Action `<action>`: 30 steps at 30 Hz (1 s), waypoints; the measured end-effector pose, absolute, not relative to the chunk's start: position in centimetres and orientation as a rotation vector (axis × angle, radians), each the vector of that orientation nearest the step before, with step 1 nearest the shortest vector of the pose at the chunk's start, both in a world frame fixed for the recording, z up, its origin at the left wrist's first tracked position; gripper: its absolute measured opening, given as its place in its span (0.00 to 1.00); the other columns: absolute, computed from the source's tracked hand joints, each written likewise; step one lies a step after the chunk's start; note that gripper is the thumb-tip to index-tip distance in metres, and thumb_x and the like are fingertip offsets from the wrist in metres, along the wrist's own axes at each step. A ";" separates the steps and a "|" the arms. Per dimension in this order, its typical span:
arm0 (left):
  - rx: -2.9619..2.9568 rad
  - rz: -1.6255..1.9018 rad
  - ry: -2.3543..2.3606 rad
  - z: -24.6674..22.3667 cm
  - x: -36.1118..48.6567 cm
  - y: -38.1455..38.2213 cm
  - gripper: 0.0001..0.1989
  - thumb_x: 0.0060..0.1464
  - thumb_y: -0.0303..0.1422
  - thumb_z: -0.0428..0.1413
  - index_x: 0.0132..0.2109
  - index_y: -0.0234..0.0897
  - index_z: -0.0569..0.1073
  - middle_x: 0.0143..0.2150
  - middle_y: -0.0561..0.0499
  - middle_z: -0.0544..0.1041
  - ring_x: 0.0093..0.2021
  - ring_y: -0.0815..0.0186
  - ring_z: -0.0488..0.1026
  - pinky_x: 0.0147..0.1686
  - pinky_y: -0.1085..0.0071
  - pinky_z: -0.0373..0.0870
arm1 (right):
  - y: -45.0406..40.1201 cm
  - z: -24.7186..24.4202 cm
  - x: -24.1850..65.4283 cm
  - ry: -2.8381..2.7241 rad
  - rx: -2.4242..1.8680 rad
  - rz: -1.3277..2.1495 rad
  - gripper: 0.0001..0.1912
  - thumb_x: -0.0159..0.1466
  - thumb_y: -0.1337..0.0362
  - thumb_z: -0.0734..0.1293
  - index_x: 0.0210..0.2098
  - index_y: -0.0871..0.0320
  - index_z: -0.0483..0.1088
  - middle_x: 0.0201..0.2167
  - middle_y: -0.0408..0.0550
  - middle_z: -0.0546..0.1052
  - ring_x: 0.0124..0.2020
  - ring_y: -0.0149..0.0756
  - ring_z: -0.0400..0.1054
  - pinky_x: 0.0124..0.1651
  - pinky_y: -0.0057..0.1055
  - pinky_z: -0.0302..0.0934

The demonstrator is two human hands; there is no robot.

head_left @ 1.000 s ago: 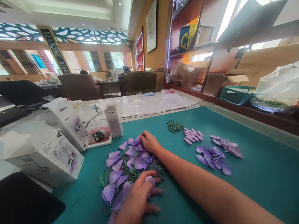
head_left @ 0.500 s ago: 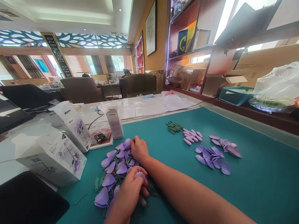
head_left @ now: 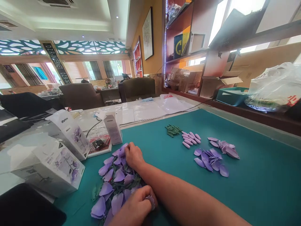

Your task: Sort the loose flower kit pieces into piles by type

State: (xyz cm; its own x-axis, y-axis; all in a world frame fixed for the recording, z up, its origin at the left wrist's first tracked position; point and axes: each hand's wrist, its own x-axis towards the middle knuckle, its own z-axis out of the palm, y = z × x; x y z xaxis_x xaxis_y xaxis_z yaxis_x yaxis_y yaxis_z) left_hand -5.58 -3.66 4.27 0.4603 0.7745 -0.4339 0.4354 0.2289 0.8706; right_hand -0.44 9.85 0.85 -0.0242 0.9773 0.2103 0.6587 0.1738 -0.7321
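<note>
A pile of purple petals mixed with green leaf pieces (head_left: pixel 119 175) lies on the green mat. My right hand (head_left: pixel 134 156) reaches across to the pile's far end, its fingers closed at a purple petal there. Low in the view, my left hand (head_left: pixel 141 204) curls round a pale purple petal (head_left: pixel 151 201) at the pile's near right side. Sorted on the mat to the right are green stems (head_left: pixel 173 130), pale pink-purple buds (head_left: pixel 191 139), darker purple petals (head_left: pixel 211 160) and pinkish petals (head_left: pixel 227 147).
White flower boxes (head_left: pixel 68 166) stand on the left, with a slim box (head_left: pixel 113 128) behind the pile. A black object (head_left: pixel 30 207) fills the lower left corner. Beyond the mat lie plastic-covered white sheets (head_left: pixel 150 110); a teal basket (head_left: pixel 231 96) sits at the right ledge.
My left hand has moved down and slightly right, keeping its petal and curling tighter. My right hand stays at the pile's far end. The view has shifted a little.
</note>
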 end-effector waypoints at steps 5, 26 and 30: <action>1.480 0.461 1.308 3.4 -6.4 -2.3 0.03 0.42 0.29 0.47 0.23 0.39 0.62 0.23 0.55 0.64 0.25 0.68 0.59 0.24 0.75 0.56 | 10.0 1.0 -0.4 -1.751 -1.452 0.636 0.05 0.66 0.65 0.57 0.36 0.56 0.64 0.37 0.49 0.76 0.39 0.38 0.68 0.43 0.32 0.57; 0.389 0.985 0.912 5.7 -4.7 -3.5 0.19 0.62 0.45 0.42 0.49 0.37 0.67 0.33 0.49 0.74 0.26 0.68 0.71 0.22 0.71 0.71 | 2.4 7.5 9.0 -1.981 -0.956 0.610 0.03 0.59 0.68 0.64 0.29 0.58 0.67 0.25 0.41 0.70 0.27 0.27 0.62 0.31 0.24 0.56; 0.336 1.032 0.915 5.9 -4.6 -3.6 0.18 0.62 0.44 0.42 0.44 0.36 0.69 0.27 0.52 0.70 0.26 0.68 0.71 0.20 0.72 0.71 | 1.4 7.9 9.5 -2.240 -0.723 0.645 0.06 0.59 0.64 0.68 0.28 0.58 0.67 0.26 0.41 0.70 0.29 0.28 0.64 0.32 0.23 0.56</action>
